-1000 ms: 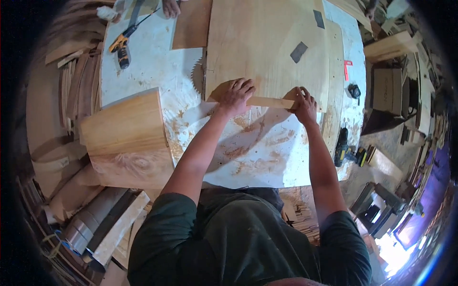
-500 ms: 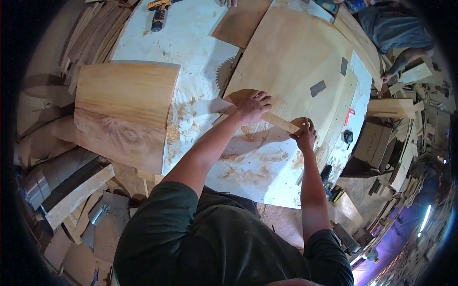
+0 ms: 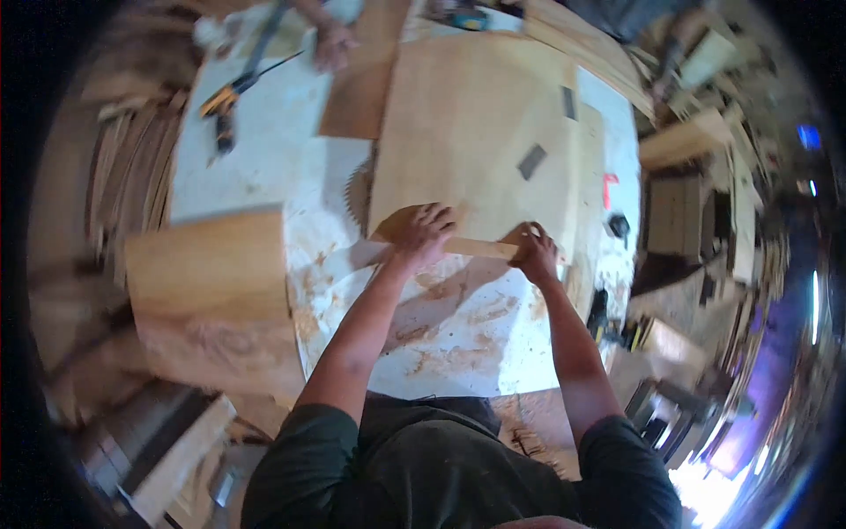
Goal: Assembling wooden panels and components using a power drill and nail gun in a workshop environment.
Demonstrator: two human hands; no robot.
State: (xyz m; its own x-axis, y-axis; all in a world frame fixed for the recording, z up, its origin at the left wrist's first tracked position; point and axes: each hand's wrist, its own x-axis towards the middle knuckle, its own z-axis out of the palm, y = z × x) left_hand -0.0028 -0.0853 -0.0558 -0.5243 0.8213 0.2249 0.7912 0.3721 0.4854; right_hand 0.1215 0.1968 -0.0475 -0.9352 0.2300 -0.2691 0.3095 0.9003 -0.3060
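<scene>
A large pale plywood panel [image 3: 471, 123] lies on the white, stained worktable [image 3: 441, 357] ahead of me. Along its near edge runs a narrow wooden strip [image 3: 480, 248]. My left hand [image 3: 426, 236] is closed over the strip near the panel's left corner, fingertips resting on the panel. Farther right, my right hand [image 3: 536, 254] grips the strip near its right end, fingers bent. Both palms hide parts of the strip. A toothed circular saw blade [image 3: 357, 196] shows beside the panel's left edge. Two dark grey patches, one the nearer patch [image 3: 532, 162], mark the panel.
A wood-grained board [image 3: 207, 300] lies at the left. Beyond it is a yellow-black drill [image 3: 225, 110]. Another person's hand [image 3: 333, 46] is by a brown board [image 3: 357, 93]. A red tool [image 3: 608, 189] and a black object [image 3: 619, 227] lie right. Scrap wood surrounds the table.
My view has shifted, so the table appears turned and lower. More of the other person's hand and arm shows at the far left. Both my hands stay on the strip.
</scene>
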